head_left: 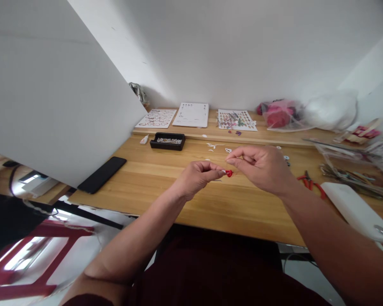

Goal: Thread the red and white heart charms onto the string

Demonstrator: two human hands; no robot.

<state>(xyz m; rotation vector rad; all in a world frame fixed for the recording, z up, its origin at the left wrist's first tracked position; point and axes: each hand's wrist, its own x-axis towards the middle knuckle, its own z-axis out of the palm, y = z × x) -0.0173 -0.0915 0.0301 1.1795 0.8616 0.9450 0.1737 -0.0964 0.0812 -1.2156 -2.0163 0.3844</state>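
Near the centre of the frame, my left grip [222,172] pinches a small, looped red piece [230,173]; my right grip [229,160] curls beside it, fingertips together, above the smooth, wood-grained worktop [207,206].

Left hand [196,178] grips a small red piece [229,173] between thumb and fingertips, above the wooden table [140,187]. Right hand [263,168] is just beside it, thumb and index finger pinched together; whether they hold anything is too small to tell. Black tray [167,141] contains small pieces. Dark phone [102,174] lies flat near the left partition [51,85]. Red-handled pliers [310,182] lie beside a white device [357,208]. Three printed sheets [191,114] rest on the raised ledge [255,135].
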